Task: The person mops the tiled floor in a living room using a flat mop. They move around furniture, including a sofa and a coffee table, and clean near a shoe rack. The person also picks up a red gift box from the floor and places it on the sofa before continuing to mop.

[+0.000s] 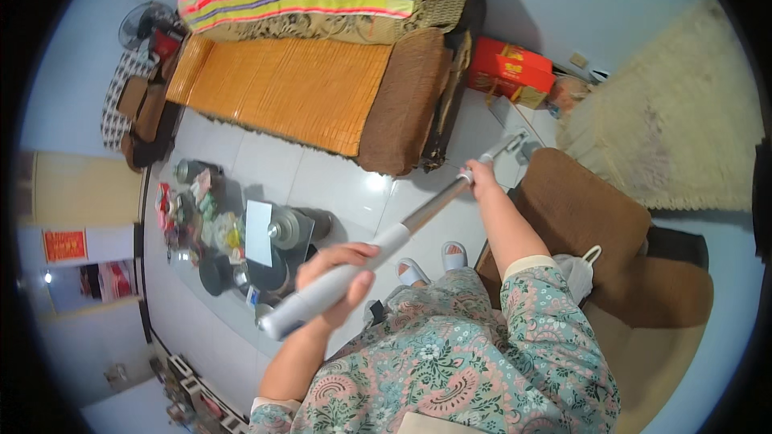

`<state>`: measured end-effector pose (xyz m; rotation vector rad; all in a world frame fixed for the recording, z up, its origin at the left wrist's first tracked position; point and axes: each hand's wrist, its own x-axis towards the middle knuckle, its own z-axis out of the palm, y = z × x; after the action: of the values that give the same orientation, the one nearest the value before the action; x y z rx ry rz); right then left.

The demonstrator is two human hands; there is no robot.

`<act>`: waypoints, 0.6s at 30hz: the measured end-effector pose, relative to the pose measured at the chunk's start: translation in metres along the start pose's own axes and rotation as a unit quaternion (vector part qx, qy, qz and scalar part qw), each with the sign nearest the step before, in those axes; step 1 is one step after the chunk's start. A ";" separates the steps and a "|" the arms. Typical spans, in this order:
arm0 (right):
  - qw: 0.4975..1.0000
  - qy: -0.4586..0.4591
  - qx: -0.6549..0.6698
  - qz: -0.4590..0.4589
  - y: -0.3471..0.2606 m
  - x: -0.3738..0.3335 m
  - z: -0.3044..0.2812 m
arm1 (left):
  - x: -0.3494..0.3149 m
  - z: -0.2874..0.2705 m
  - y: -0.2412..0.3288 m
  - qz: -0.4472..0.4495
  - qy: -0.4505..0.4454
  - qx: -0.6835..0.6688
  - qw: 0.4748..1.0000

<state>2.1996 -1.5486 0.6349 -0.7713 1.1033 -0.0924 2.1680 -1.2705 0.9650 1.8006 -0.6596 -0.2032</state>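
Both my hands are on a long mop (438, 207) with a silver pole and a thick grey-white grip, which slants across the view. Toward its upper end, my right hand (482, 180) is closed round the pole. My left hand (338, 275) wraps the thick grip near the lower end, slightly blurred. The flat mop head (507, 115) rests on the white tiled floor in the gap beyond the brown armchair (575, 201), partly hidden by the joint and hard to make out.
A sofa (289, 80) with an orange mat and striped cover stands ahead. Red boxes (511, 68) sit in the corner beside a pale lace-like cloth (671, 112). On the left is a glass table (189, 305) crowded with containers and bags. A white bag (572, 275) lies against the armchair.
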 end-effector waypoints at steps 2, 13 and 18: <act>0.993 0.008 -0.090 0.077 0.009 0.009 -0.005 | -0.017 0.005 -0.007 -0.030 -0.012 0.011 0.999; 0.908 -0.174 -0.270 0.269 0.134 -0.187 0.078 | -0.136 -0.092 0.118 -0.185 0.355 0.104 0.910; 0.892 -0.237 -0.208 0.325 0.157 -0.249 0.102 | -0.169 -0.090 0.174 -0.185 0.387 0.178 0.886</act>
<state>2.1194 -1.2723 0.7547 -0.7079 0.8614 0.8858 2.0108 -1.1398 1.1241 2.1311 0.2422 0.4060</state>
